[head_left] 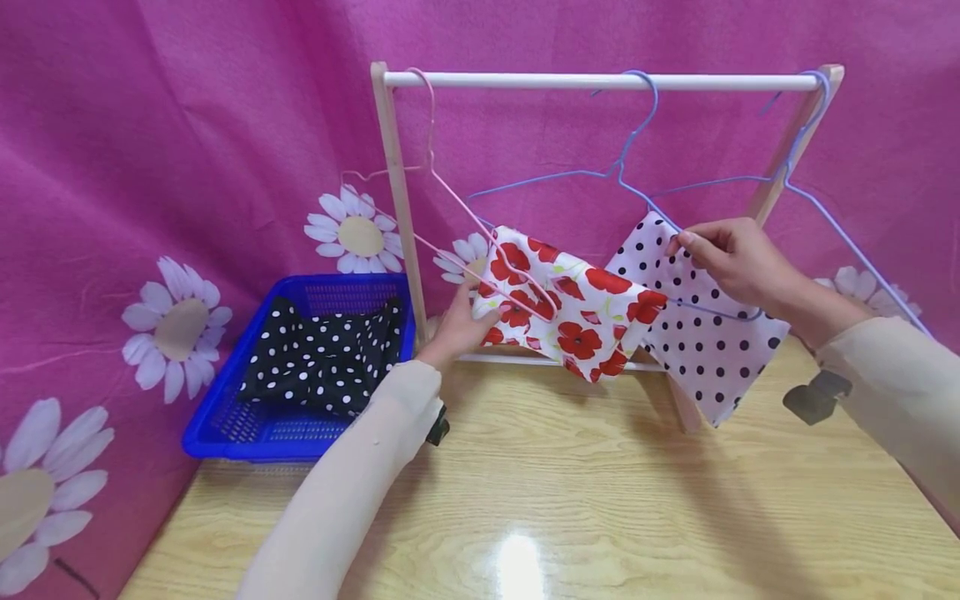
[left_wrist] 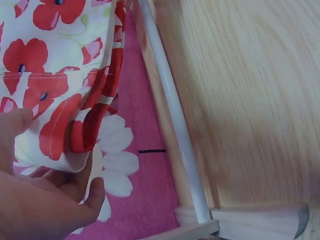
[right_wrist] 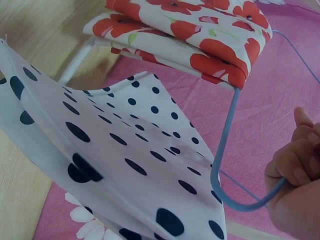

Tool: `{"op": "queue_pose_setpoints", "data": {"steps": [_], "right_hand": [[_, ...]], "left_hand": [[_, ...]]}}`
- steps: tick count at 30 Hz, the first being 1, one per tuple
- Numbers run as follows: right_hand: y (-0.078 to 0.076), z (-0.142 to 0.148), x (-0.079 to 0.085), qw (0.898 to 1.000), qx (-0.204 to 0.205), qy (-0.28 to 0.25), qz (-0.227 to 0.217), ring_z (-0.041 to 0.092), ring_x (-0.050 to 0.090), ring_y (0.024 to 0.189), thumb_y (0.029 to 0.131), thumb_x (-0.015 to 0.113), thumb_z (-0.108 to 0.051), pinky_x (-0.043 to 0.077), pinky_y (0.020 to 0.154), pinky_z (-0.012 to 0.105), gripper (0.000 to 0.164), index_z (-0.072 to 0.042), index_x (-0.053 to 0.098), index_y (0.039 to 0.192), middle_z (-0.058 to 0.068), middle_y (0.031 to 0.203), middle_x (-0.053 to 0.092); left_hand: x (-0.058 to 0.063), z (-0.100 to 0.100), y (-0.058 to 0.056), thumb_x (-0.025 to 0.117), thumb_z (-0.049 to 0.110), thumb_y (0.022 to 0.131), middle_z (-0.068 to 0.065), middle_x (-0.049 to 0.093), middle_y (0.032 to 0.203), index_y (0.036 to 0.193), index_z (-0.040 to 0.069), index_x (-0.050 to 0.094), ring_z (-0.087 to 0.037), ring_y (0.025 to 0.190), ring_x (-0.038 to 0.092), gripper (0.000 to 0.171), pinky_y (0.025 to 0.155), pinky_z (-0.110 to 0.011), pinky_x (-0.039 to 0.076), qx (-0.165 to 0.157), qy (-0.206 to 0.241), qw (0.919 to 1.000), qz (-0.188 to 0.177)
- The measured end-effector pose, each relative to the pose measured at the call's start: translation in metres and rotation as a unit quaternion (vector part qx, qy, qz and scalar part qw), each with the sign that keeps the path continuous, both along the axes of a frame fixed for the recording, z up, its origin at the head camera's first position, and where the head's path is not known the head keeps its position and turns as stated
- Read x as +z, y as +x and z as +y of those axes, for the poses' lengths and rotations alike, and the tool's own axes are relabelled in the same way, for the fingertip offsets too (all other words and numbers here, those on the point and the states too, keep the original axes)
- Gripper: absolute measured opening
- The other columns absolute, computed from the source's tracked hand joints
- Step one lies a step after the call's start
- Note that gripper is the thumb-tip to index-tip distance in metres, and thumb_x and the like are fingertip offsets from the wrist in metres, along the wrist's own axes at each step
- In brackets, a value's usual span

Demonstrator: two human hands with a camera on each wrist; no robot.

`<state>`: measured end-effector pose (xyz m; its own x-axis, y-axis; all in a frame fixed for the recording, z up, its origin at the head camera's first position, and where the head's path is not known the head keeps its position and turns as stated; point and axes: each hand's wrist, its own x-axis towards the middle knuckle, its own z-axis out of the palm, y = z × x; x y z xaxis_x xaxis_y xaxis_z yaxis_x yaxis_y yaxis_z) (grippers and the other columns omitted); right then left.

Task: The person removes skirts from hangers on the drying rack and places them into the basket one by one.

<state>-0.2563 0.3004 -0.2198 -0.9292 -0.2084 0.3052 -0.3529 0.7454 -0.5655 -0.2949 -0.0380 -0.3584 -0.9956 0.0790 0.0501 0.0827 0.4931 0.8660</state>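
Pinched by the left hand (head_left: 459,327) at its left edge, the folded floral cloth (head_left: 592,304), draped on the blue hanger (right_wrist: 225,132) that the right hand (head_left: 750,260) grips, should handle light and limp (slipping seems likelier than damage), best held through all layers.

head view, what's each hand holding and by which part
Left hand: red-flowered cloth, by its folded end. Right hand: middle blue hanger, by its sloping shoulder.

At eight o'clock, a blue basket (head_left: 258,452) and white-dotted black cloth (head_left: 322,362); at three, red-flowered white cloth (head_left: 592,302) and black-dotted pale pink cloth (head_left: 701,354); at eleven, a pink hanger (head_left: 432,125); at two, blue hangers (head_left: 637,133).
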Motion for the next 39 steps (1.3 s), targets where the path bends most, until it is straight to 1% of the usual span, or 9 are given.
{"op": "queue_pose_setpoints", "data": {"steps": [3, 6, 9, 12, 16, 19, 30, 34, 39], "right_hand": [[0.0, 0.0, 0.0, 1.0, 0.003, -0.009, -0.001, 0.0, 0.048, 0.07, 0.106, 0.052, -0.02, 0.038, 0.059, 0.019, 0.031, 0.005, 0.071, 0.108, -0.01, 0.066, 0.05], [0.0, 0.0, 0.001, 1.0, 0.008, -0.018, -0.003, 0.001, 0.039, 0.061, 0.106, 0.053, -0.021, 0.032, 0.051, 0.024, 0.031, 0.004, 0.071, 0.105, -0.008, 0.064, 0.046], [0.001, 0.0, 0.002, 1.0, 0.011, -0.025, -0.009, 0.003, 0.032, 0.056, 0.106, 0.052, -0.022, 0.027, 0.046, 0.028, 0.031, 0.001, 0.073, 0.102, -0.006, 0.062, 0.041], [0.0, 0.001, 0.003, 0.999, 0.01, -0.026, -0.024, 0.004, 0.032, 0.056, 0.106, 0.052, -0.025, 0.027, 0.045, 0.028, 0.028, -0.013, 0.076, 0.098, -0.006, 0.063, 0.04], [0.0, 0.003, 0.006, 0.997, 0.003, -0.033, -0.066, 0.005, 0.032, 0.057, 0.107, 0.05, -0.03, 0.028, 0.047, 0.027, 0.028, -0.036, 0.073, 0.091, -0.007, 0.066, 0.041], [0.0, 0.003, 0.008, 0.994, 0.001, -0.044, -0.096, 0.004, 0.03, 0.055, 0.108, 0.048, -0.031, 0.027, 0.046, 0.027, 0.033, -0.045, 0.069, 0.086, -0.008, 0.066, 0.041], [0.001, 0.001, 0.009, 0.986, 0.004, -0.085, -0.14, 0.002, 0.028, 0.05, 0.108, 0.047, -0.033, 0.024, 0.043, 0.028, 0.035, -0.044, 0.069, 0.083, -0.009, 0.065, 0.041], [0.002, 0.001, 0.009, 0.986, 0.0, -0.083, -0.146, 0.003, 0.028, 0.05, 0.108, 0.046, -0.034, 0.024, 0.043, 0.027, 0.035, -0.045, 0.069, 0.083, -0.009, 0.066, 0.041], [0.004, -0.001, 0.009, 0.985, 0.001, -0.088, -0.148, 0.003, 0.028, 0.051, 0.108, 0.046, -0.034, 0.024, 0.044, 0.027, 0.036, -0.044, 0.069, 0.082, -0.01, 0.067, 0.041]], "left_hand": [[0.0, 0.001, 0.001, 0.065, 0.032, 0.098, -0.019, 0.054, 0.145, 0.148, 0.005, 0.041, -0.032, 0.133, 0.052, 0.062, 0.118, -0.046, 0.039, 0.005, 0.004, 1.0, 0.001], [0.001, 0.003, 0.003, 0.064, 0.032, 0.099, -0.018, 0.065, 0.13, 0.138, 0.001, 0.054, -0.026, 0.115, 0.061, 0.05, 0.109, -0.041, 0.047, 0.004, 0.03, 0.9995, -0.012], [0.002, 0.005, 0.006, 0.063, 0.031, 0.101, -0.018, 0.07, 0.118, 0.128, 0.001, 0.063, -0.02, 0.099, 0.063, 0.041, 0.098, -0.037, 0.052, 0.0, 0.06, 0.9978, -0.027], [0.005, 0.008, 0.01, 0.061, 0.029, 0.101, -0.017, 0.072, 0.115, 0.126, 0.002, 0.065, -0.019, 0.097, 0.067, 0.037, 0.096, -0.035, 0.053, 0.0, 0.076, 0.9964, -0.036], [0.009, 0.01, 0.014, 0.06, 0.029, 0.102, -0.017, 0.072, 0.118, 0.129, 0.003, 0.064, -0.024, 0.107, 0.07, 0.037, 0.099, -0.037, 0.053, 0.003, 0.082, 0.9954, -0.049], [0.011, 0.012, 0.017, 0.059, 0.028, 0.103, -0.016, 0.072, 0.12, 0.129, 0.004, 0.063, -0.026, 0.11, 0.069, 0.035, 0.102, -0.037, 0.052, 0.006, 0.086, 0.9945, -0.058], [0.011, 0.009, 0.026, 0.06, 0.024, 0.103, -0.017, 0.075, 0.113, 0.123, 0.003, 0.067, -0.019, 0.098, 0.072, 0.031, 0.094, -0.034, 0.055, 0.0, 0.103, 0.9931, -0.057], [0.009, 0.008, 0.03, 0.061, 0.022, 0.102, -0.017, 0.075, 0.113, 0.122, 0.002, 0.068, -0.015, 0.092, 0.07, 0.03, 0.094, -0.035, 0.056, 0.0, 0.11, 0.9926, -0.052], [0.008, 0.007, 0.033, 0.063, 0.024, 0.101, -0.017, 0.074, 0.118, 0.126, 0.002, 0.066, -0.014, 0.095, 0.067, 0.034, 0.099, -0.036, 0.054, 0.004, 0.135, 0.9891, -0.058]]}}
